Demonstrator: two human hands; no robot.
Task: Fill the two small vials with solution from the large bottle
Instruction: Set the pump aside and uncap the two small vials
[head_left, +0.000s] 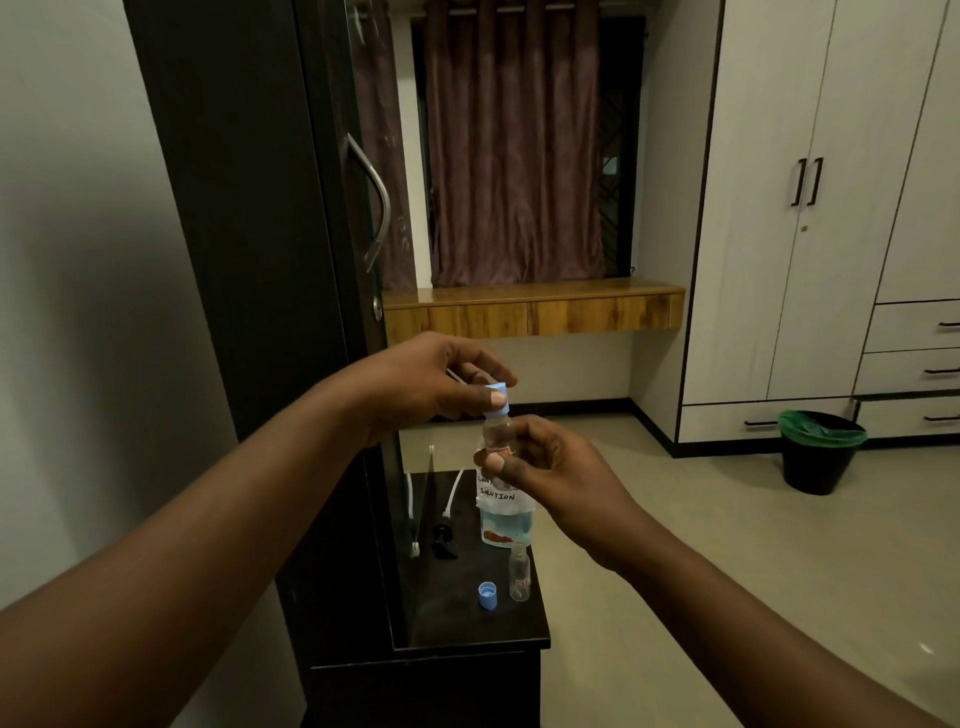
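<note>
The two forearms come in closest, and both hands meet above the small dark table (467, 631). The left hand (421, 387) pinches a blue cap (496, 397) sitting on a small vial (497, 434); the right hand (545, 467) has its grip curled round that vial's body.

If the vial tilts as the cap turns, whatever is in it could spill, or the cap could slip free and drop to the floor.

Below, from the left: a loose blue cap (487, 595), then the second vial (519, 571), uncapped and upright just beside it, with the large bottle (506, 512) labelled "solution" standing behind.

All three stand near the table's right edge, so a careless lowering hand could knock them off. A dark wardrobe (249, 260) crowds the left; open floor lies to the right.
</note>
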